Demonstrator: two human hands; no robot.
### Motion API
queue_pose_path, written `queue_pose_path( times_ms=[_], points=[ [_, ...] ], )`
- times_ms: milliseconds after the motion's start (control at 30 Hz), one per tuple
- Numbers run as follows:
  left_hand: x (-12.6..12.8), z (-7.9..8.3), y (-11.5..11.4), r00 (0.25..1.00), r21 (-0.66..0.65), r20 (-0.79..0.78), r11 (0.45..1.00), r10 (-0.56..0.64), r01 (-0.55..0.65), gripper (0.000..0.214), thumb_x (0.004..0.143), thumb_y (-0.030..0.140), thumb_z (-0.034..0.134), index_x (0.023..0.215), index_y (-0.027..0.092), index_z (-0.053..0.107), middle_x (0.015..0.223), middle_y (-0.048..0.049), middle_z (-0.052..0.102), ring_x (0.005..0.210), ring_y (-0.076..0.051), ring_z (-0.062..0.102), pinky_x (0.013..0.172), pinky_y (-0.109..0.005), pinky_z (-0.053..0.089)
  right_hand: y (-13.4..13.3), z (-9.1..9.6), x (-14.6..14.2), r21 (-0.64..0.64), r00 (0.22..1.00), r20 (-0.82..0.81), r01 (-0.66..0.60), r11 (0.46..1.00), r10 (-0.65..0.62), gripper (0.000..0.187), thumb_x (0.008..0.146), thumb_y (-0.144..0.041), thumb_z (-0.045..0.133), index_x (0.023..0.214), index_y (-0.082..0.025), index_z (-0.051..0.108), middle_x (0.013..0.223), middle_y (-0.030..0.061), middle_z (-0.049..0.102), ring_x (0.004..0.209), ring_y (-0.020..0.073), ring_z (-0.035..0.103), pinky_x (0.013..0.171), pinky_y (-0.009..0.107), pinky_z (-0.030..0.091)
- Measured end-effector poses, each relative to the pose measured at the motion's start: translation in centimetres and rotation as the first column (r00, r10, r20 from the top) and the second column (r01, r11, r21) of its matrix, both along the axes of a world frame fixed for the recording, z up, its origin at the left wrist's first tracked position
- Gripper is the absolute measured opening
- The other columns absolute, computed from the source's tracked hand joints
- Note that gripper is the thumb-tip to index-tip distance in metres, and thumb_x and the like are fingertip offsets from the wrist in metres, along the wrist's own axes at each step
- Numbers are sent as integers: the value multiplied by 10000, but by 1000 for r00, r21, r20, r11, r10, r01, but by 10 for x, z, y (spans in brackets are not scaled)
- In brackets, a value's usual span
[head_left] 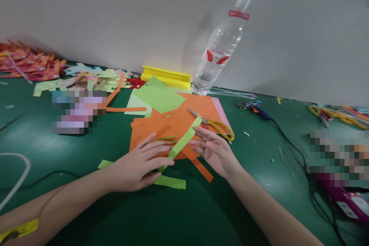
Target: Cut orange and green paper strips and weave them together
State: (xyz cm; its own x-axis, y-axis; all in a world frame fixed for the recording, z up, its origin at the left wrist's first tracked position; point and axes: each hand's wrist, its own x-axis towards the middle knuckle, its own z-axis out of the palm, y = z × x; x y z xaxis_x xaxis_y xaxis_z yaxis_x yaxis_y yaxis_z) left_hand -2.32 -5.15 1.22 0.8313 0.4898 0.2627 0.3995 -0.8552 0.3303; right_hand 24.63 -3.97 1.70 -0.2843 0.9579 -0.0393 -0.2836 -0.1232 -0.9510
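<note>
My right hand (216,152) has its fingers curled at the upper part of a light green paper strip (184,138), which slants up toward the scissors. My left hand (141,163) lies with its fingers spread, its index finger across the lower part of that strip. Beneath both hands are orange paper sheets (144,130) and a loose orange strip (203,169). Another green strip (171,182) lies below my left hand. Scissors with yellow handles (220,127) rest on the orange paper just beyond my right fingertips.
A clear plastic bottle (217,50) stands behind the papers by the grey wall, beside yellow folded pieces (165,77). Coloured strips (95,80) and folded red-orange paper pieces (31,63) are heaped at left. A glue gun (259,111) and its cord lie right, near a purple power strip (346,198).
</note>
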Motion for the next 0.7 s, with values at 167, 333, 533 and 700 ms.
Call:
queue_pose_path(
  times_ms=[167, 333, 533, 700],
  points=[
    [1, 1, -3, 996, 49, 45, 996, -75, 73, 416, 844, 119, 502, 1240, 246, 496, 1150, -48, 623, 1238, -195, 469, 1163, -458, 147, -5, 3, -1, 47, 992, 7, -128, 991, 127, 517, 714, -444, 691, 1194, -268, 613, 1174, 81, 651, 975, 244, 655, 930, 481, 472],
    [0, 4, -3, 993, 34, 84, 996, -82, 79, 386, 861, 101, 470, 1232, 205, 493, 1202, -53, 614, 1237, -175, 473, 1169, -430, 125, -7, 2, 5, 29, 973, -24, -227, 973, 228, 432, 691, -521, 679, 1026, -250, 704, 869, 61, 722, 685, 193, 644, 707, 390, 530],
    [-1, 6, -4, 994, 42, 97, 998, -55, 51, 451, 866, 95, 452, 1302, 204, 417, 1267, -60, 581, 1240, -180, 474, 1170, -460, 117, -13, 5, 5, 47, 919, -36, -392, 919, 394, 258, 720, -463, 686, 813, -223, 712, 672, 30, 659, 604, 160, 577, 590, 314, 472],
    [-1, 4, -5, 995, 64, 101, 998, -15, 9, 500, 862, 83, 447, 1342, 208, 381, 1283, -72, 562, 1225, -189, 489, 1161, -478, 158, -12, 6, 0, 85, 944, -54, -319, 944, 324, 188, 722, -347, 731, 834, -217, 654, 738, 9, 637, 754, 166, 619, 691, 311, 466]
  ],
)
